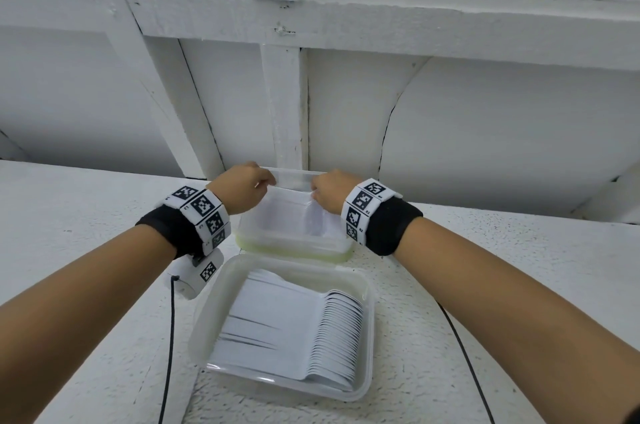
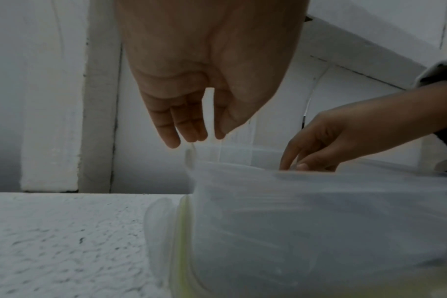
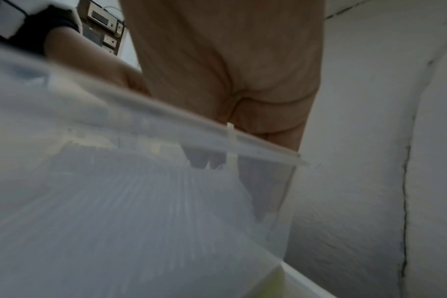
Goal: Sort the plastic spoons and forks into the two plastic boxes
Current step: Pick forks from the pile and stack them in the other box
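Note:
Two clear plastic boxes stand on a white textured ledge. The near box (image 1: 367, 337) holds a neat row of white plastic spoons (image 1: 332, 333). The far box (image 1: 294, 244) sits on a green-edged lid (image 1: 247, 245) and holds white cutlery (image 1: 299, 216), too blurred to tell which kind. My left hand (image 1: 266, 183) hangs over the box's far-left corner, fingers (image 2: 189, 129) fairly straight, tips just above the rim. My right hand (image 1: 317, 195) reaches down inside the far box (image 2: 319, 221) at its right end; its fingertips (image 3: 209, 159) show only dimly through the wall.
A white wall with raised beams rises directly behind the far box. Bare ledge (image 1: 86, 216) lies left and right of the boxes. Black cables (image 1: 169, 337) trail from both wrists along the ledge.

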Tool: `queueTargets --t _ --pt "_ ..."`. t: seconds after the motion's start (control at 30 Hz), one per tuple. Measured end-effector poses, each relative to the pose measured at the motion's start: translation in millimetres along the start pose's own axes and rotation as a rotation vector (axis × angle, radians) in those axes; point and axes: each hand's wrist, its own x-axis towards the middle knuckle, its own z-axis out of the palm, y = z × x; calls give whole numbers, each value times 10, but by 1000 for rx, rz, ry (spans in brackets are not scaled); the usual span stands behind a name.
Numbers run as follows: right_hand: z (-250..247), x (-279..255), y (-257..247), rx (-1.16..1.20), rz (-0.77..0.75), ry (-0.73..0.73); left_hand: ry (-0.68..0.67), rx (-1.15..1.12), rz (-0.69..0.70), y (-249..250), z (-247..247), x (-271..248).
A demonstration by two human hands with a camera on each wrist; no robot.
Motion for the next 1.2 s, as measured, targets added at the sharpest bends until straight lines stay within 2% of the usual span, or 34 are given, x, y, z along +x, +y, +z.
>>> queueTargets --t 0.17,0.37,0.67,1.07,1.2 --pt "-3 -39 14 -7 1 58 51 -42 -171 -104 22 2" --pt "49 57 28 1 5 50 -11 -40 -269 -182 33 20" --pt "92 71 13 -22 -71 6 -12 -95 -279 -177 13 11" --pt "181 173 -67 -95 -176 72 -13 -132 -292 -163 12 -4" --pt "208 219 -73 19 -152 111 -14 -124 -295 -165 15 3"
